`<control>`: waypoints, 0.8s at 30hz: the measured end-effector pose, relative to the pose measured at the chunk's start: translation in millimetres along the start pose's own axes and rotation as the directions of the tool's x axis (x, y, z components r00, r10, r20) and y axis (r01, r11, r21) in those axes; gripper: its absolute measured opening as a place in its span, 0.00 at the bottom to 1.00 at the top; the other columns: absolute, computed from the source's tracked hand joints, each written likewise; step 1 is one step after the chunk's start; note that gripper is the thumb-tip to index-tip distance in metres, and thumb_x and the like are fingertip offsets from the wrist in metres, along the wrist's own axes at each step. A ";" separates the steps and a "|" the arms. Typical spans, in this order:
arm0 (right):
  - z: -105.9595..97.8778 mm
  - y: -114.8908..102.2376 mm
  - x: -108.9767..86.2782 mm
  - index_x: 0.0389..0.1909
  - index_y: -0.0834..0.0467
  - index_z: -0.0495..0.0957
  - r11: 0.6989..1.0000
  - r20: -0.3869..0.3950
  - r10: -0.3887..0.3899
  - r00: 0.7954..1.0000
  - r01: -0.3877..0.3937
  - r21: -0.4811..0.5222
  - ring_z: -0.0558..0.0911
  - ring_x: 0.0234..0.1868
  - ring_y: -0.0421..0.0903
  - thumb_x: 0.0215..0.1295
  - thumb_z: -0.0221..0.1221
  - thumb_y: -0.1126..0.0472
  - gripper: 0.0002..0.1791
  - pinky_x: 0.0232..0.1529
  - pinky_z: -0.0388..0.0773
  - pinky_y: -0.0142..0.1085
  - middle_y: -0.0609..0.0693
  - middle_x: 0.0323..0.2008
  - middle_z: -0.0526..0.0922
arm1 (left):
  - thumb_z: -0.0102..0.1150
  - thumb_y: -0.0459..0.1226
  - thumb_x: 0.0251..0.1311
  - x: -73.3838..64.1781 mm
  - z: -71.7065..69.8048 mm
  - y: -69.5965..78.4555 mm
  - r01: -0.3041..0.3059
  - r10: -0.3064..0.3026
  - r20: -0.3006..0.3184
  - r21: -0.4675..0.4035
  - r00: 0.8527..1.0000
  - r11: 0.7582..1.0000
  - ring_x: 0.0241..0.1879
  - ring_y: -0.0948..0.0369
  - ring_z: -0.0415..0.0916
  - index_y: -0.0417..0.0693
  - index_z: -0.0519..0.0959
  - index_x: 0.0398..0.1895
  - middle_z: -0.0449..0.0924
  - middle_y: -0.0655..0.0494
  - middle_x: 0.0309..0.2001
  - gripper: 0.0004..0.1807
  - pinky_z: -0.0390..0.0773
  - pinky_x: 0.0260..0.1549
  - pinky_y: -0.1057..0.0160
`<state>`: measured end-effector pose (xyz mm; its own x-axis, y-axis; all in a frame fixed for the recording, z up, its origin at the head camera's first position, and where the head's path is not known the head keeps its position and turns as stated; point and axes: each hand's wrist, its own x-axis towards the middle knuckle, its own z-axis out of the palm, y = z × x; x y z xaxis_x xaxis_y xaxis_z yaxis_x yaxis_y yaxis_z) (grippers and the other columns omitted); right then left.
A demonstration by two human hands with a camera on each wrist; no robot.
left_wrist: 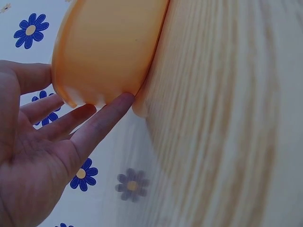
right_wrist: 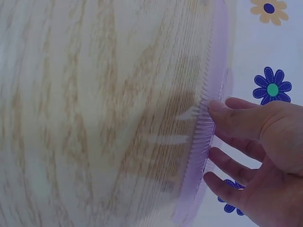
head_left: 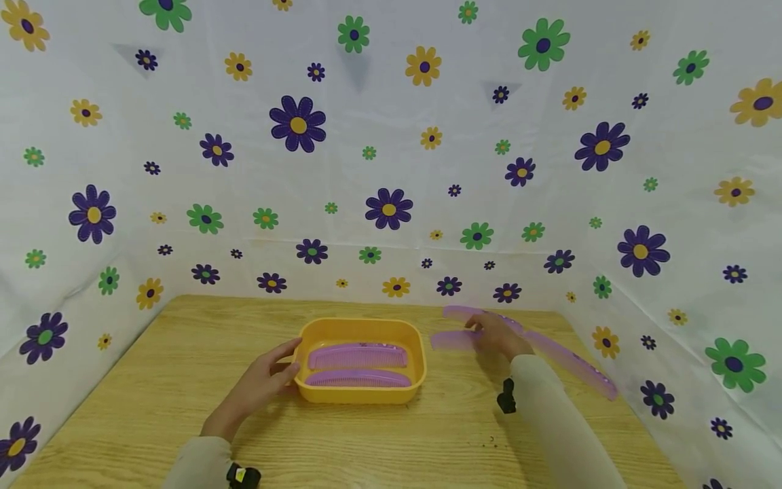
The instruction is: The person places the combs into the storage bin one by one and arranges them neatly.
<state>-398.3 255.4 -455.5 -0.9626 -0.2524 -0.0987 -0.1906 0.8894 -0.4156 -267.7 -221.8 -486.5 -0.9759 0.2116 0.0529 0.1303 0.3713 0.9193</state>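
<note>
A yellow basin (head_left: 360, 394) stands on the table with two purple combs (head_left: 357, 357) lying lengthwise inside. At its left end my left hand (head_left: 263, 380) touches the outer wall, fingers fairly straight in the left wrist view. To the right of the basin, my right hand (head_left: 497, 334) is over two more purple combs (head_left: 452, 339), partly covering them. The right wrist view has its thumb in front of a comb (right_wrist: 191, 175) and fingers against the spine, pinching it. The far fingertips are partly hidden. A third loose comb (head_left: 574, 360) lies slanted beyond the right wrist.
A wooden-patterned table (head_left: 342, 448) carries everything. White cloth with printed flowers (head_left: 391, 170) encloses its back and sides, close to the slanted comb. Small dark specks (head_left: 491, 443) lie near the front right.
</note>
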 end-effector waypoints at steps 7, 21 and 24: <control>-2.1 1.1 -3.4 0.61 0.60 0.79 0.998 0.019 -0.017 1.000 0.018 -0.055 0.77 0.62 0.64 0.63 0.67 0.69 0.23 0.67 0.75 0.62 0.63 0.59 0.80 | 0.50 0.36 0.79 -1.4 -1.2 1.4 -0.016 0.017 0.016 -0.012 1.000 1.000 0.67 0.35 0.73 0.41 0.57 0.81 0.57 0.31 0.78 0.32 0.89 0.49 0.57; -4.9 10.7 -6.3 0.57 0.59 0.81 0.996 -0.016 -0.081 0.997 0.082 0.029 0.79 0.54 0.60 0.61 0.69 0.70 0.22 0.63 0.78 0.60 0.62 0.56 0.81 | 0.50 0.36 0.79 -0.8 -2.5 -1.7 -0.027 0.028 0.030 -0.044 0.999 0.999 0.67 0.35 0.73 0.41 0.56 0.81 0.57 0.31 0.78 0.32 0.89 0.48 0.57; -6.5 11.4 -8.1 0.58 0.59 0.81 0.995 -0.011 -0.070 0.998 0.070 0.075 0.78 0.56 0.61 0.63 0.66 0.71 0.21 0.63 0.77 0.61 0.63 0.57 0.80 | 0.50 0.37 0.79 -1.1 -2.5 -1.0 -0.037 0.039 0.033 -0.047 0.999 0.998 0.67 0.35 0.73 0.41 0.56 0.81 0.57 0.30 0.78 0.32 0.89 0.48 0.57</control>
<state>-394.0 270.1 -453.5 -0.9490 -0.3095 -0.0598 -0.2426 0.8381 -0.4885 -267.2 -224.6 -486.5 -0.9639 0.2553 0.0755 0.1580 0.3204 0.9340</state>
